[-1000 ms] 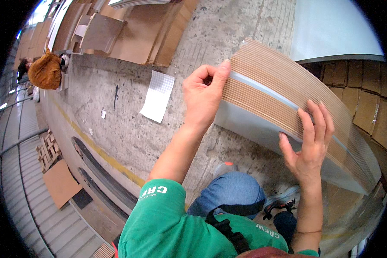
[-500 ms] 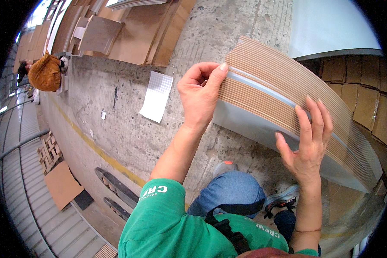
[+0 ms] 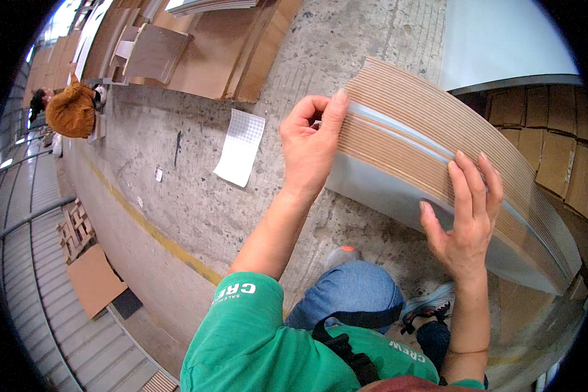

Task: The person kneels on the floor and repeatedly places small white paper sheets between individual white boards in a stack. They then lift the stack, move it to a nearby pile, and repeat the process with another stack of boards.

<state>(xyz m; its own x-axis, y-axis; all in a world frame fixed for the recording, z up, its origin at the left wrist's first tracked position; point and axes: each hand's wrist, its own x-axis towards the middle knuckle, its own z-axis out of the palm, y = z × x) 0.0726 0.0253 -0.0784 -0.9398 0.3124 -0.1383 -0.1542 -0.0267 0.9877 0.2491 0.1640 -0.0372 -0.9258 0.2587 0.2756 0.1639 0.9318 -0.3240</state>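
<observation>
A thick, curved stack of brown sheets with many thin edges (image 3: 398, 91), seemingly cardboard, stands in front of me, its near face pale grey. My left hand (image 3: 312, 140) is at the stack's left end, thumb and curled fingers pinching the sheet edges there. By the thumb, a pale sheet face (image 3: 389, 127) shows in a narrow gap that runs along the stack towards my right hand. My right hand (image 3: 467, 209) lies with fingers spread on the edges farther right, its thumb apart by the near face.
A white printed paper (image 3: 240, 147) lies on the concrete floor. Flat brown boards (image 3: 202, 59) are piled at the upper left, near a crouching person in a brown top (image 3: 72, 111). Stacked brown cardboard pieces (image 3: 558, 137) sit at the right, below a large pale panel (image 3: 509, 39).
My left hand has shifted slightly right along with the view. Beside its thumb, the gap between the sheets looks a little different, with brown edges between pale strips. My right hand stays nearly in place.
</observation>
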